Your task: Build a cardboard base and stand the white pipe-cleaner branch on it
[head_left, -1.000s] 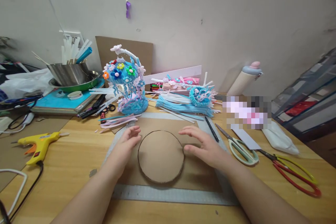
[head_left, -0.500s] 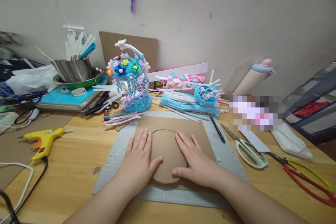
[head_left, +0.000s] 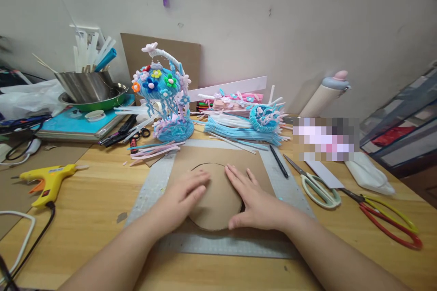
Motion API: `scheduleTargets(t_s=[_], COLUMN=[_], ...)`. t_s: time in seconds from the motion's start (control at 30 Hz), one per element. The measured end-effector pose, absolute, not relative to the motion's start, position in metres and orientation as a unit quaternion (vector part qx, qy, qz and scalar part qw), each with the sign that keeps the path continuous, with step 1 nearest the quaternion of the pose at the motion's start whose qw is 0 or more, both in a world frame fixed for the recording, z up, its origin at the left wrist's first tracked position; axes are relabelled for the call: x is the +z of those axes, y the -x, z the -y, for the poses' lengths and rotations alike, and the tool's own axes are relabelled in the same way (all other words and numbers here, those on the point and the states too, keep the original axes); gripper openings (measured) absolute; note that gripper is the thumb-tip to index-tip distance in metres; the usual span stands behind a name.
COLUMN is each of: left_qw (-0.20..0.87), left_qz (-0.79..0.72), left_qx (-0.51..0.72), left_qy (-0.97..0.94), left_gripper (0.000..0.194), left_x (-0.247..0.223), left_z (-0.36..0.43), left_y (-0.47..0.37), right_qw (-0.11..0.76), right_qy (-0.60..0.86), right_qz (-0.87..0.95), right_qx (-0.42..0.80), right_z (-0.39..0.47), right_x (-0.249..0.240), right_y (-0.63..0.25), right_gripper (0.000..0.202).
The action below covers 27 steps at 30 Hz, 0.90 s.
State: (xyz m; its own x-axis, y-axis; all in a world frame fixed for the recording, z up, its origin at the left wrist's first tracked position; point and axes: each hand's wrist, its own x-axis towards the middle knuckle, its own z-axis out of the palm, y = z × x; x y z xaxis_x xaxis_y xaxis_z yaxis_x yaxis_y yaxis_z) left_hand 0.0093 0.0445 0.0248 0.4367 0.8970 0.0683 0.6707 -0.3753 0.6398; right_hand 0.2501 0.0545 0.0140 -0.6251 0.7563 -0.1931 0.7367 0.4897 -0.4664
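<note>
A round cardboard disc (head_left: 215,200) lies on a larger cardboard sheet (head_left: 259,163), which rests on a grey cutting mat (head_left: 201,246). My left hand (head_left: 182,198) is over the disc's left side, fingers pointing right and slightly blurred, with nothing visible in it. On the disc's right edge my right hand (head_left: 251,200) lies with its fingers spread and its thumb near the lower rim. A dark gap shows under the disc's right edge, beside that hand.
Left stands a yellow glue gun (head_left: 49,182) with its cord. Behind are a blue flowered ornament (head_left: 162,86) and pipe cleaners (head_left: 235,132). Rightward lie a black pen (head_left: 279,162), green-handled scissors (head_left: 319,191) and red-and-yellow-handled scissors (head_left: 389,223).
My left hand has turned and moved from the disc's left edge onto its surface, its fingers now drawn in. My right hand stays at the right edge. The view has shifted slightly.
</note>
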Motion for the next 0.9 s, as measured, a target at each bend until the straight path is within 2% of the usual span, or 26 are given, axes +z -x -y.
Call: scheduleTargets(t_s=[0.07,0.17,0.23,0.3,0.4,0.5,0.6,0.7,0.83,0.9], left_qw=[0.295,0.332,0.366,0.395,0.432,0.462,0.512,0.542,0.56,0.574], left_qz=[-0.548,-0.565,-0.559,-0.549,-0.508,-0.481,-0.467,-0.461,-0.456,-0.45], left_qx=[0.288,0.3,0.317,0.372,0.445,0.444,0.421,0.413,0.402,0.4], left_qy=[-0.728,-0.694,-0.673,-0.636,-0.597,-0.599,-0.585,-0.568,-0.563,-0.555], left_gripper=[0.046,0.051,0.05,0.049,0.047,0.036,0.026,0.022,0.036,0.037], left_x=[0.026,0.029,0.033,0.036,0.036,0.033,0.033,0.036,0.036,0.035], left_z=[-0.052,-0.057,-0.057,-0.057,-0.056,-0.054,-0.05,-0.047,-0.046,-0.046], left_y=[-0.002,0.004,0.007,0.01,0.011,0.004,-0.005,-0.008,-0.004,-0.003], right_qw=[0.029,0.07,0.131,0.221,0.37,0.447,0.485,0.481,0.456,0.452], right_qy=[0.409,0.404,0.403,0.386,0.381,0.412,0.426,0.412,0.399,0.405], right_qz=[0.876,0.876,0.855,0.805,0.628,0.447,0.409,0.42,0.397,0.386], right_qx=[0.254,0.255,0.298,0.393,0.57,0.657,0.645,0.65,0.69,0.695], right_z=[-0.055,-0.055,-0.056,-0.057,-0.059,-0.061,-0.062,-0.061,-0.057,-0.055], right_x=[0.016,0.019,0.02,0.019,0.014,0.01,0.013,0.022,0.03,0.032], right_y=[-0.252,-0.252,-0.253,-0.255,-0.256,-0.255,-0.253,-0.252,-0.249,-0.247], right_gripper=[0.127,0.122,0.119,0.107,0.076,0.061,0.046,0.039,0.039,0.04])
